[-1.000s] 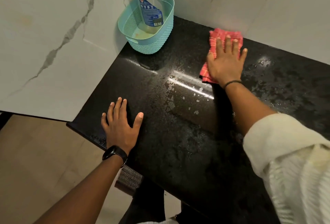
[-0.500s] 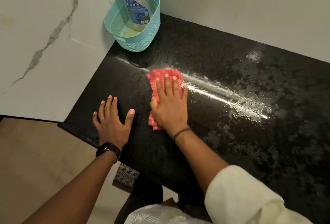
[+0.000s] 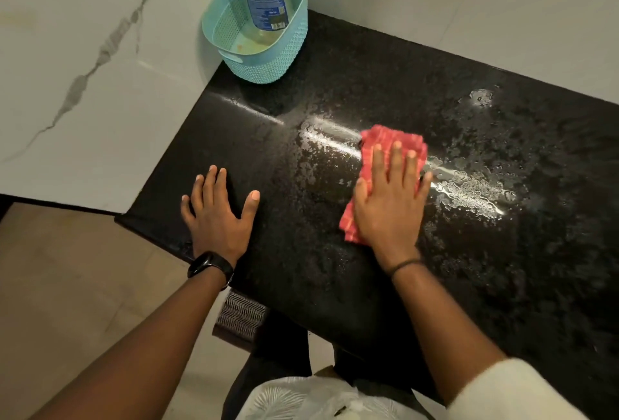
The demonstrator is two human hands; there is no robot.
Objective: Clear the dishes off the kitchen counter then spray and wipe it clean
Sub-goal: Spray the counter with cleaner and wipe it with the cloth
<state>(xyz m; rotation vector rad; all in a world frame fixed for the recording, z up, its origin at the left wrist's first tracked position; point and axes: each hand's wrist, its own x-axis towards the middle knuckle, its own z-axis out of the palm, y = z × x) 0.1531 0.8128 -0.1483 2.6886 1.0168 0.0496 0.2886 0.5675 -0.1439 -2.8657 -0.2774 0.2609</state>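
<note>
The red cloth (image 3: 395, 140) is pressed flat on the black table (image 3: 368, 61), near its middle, by the right hand (image 3: 388, 208); its fingers (image 3: 397, 161) are kept straight and close together on top, with nothing gripped. The left hand (image 3: 217, 218) is laid palm-down on the bare table by the front left corner, fingers (image 3: 214, 181) straight and spread. Wet streaks (image 3: 469, 190) are seen just right of the cloth. A spray bottle (image 3: 264, 1) is stood in a teal basket (image 3: 288, 51) at the back left corner.
</note>
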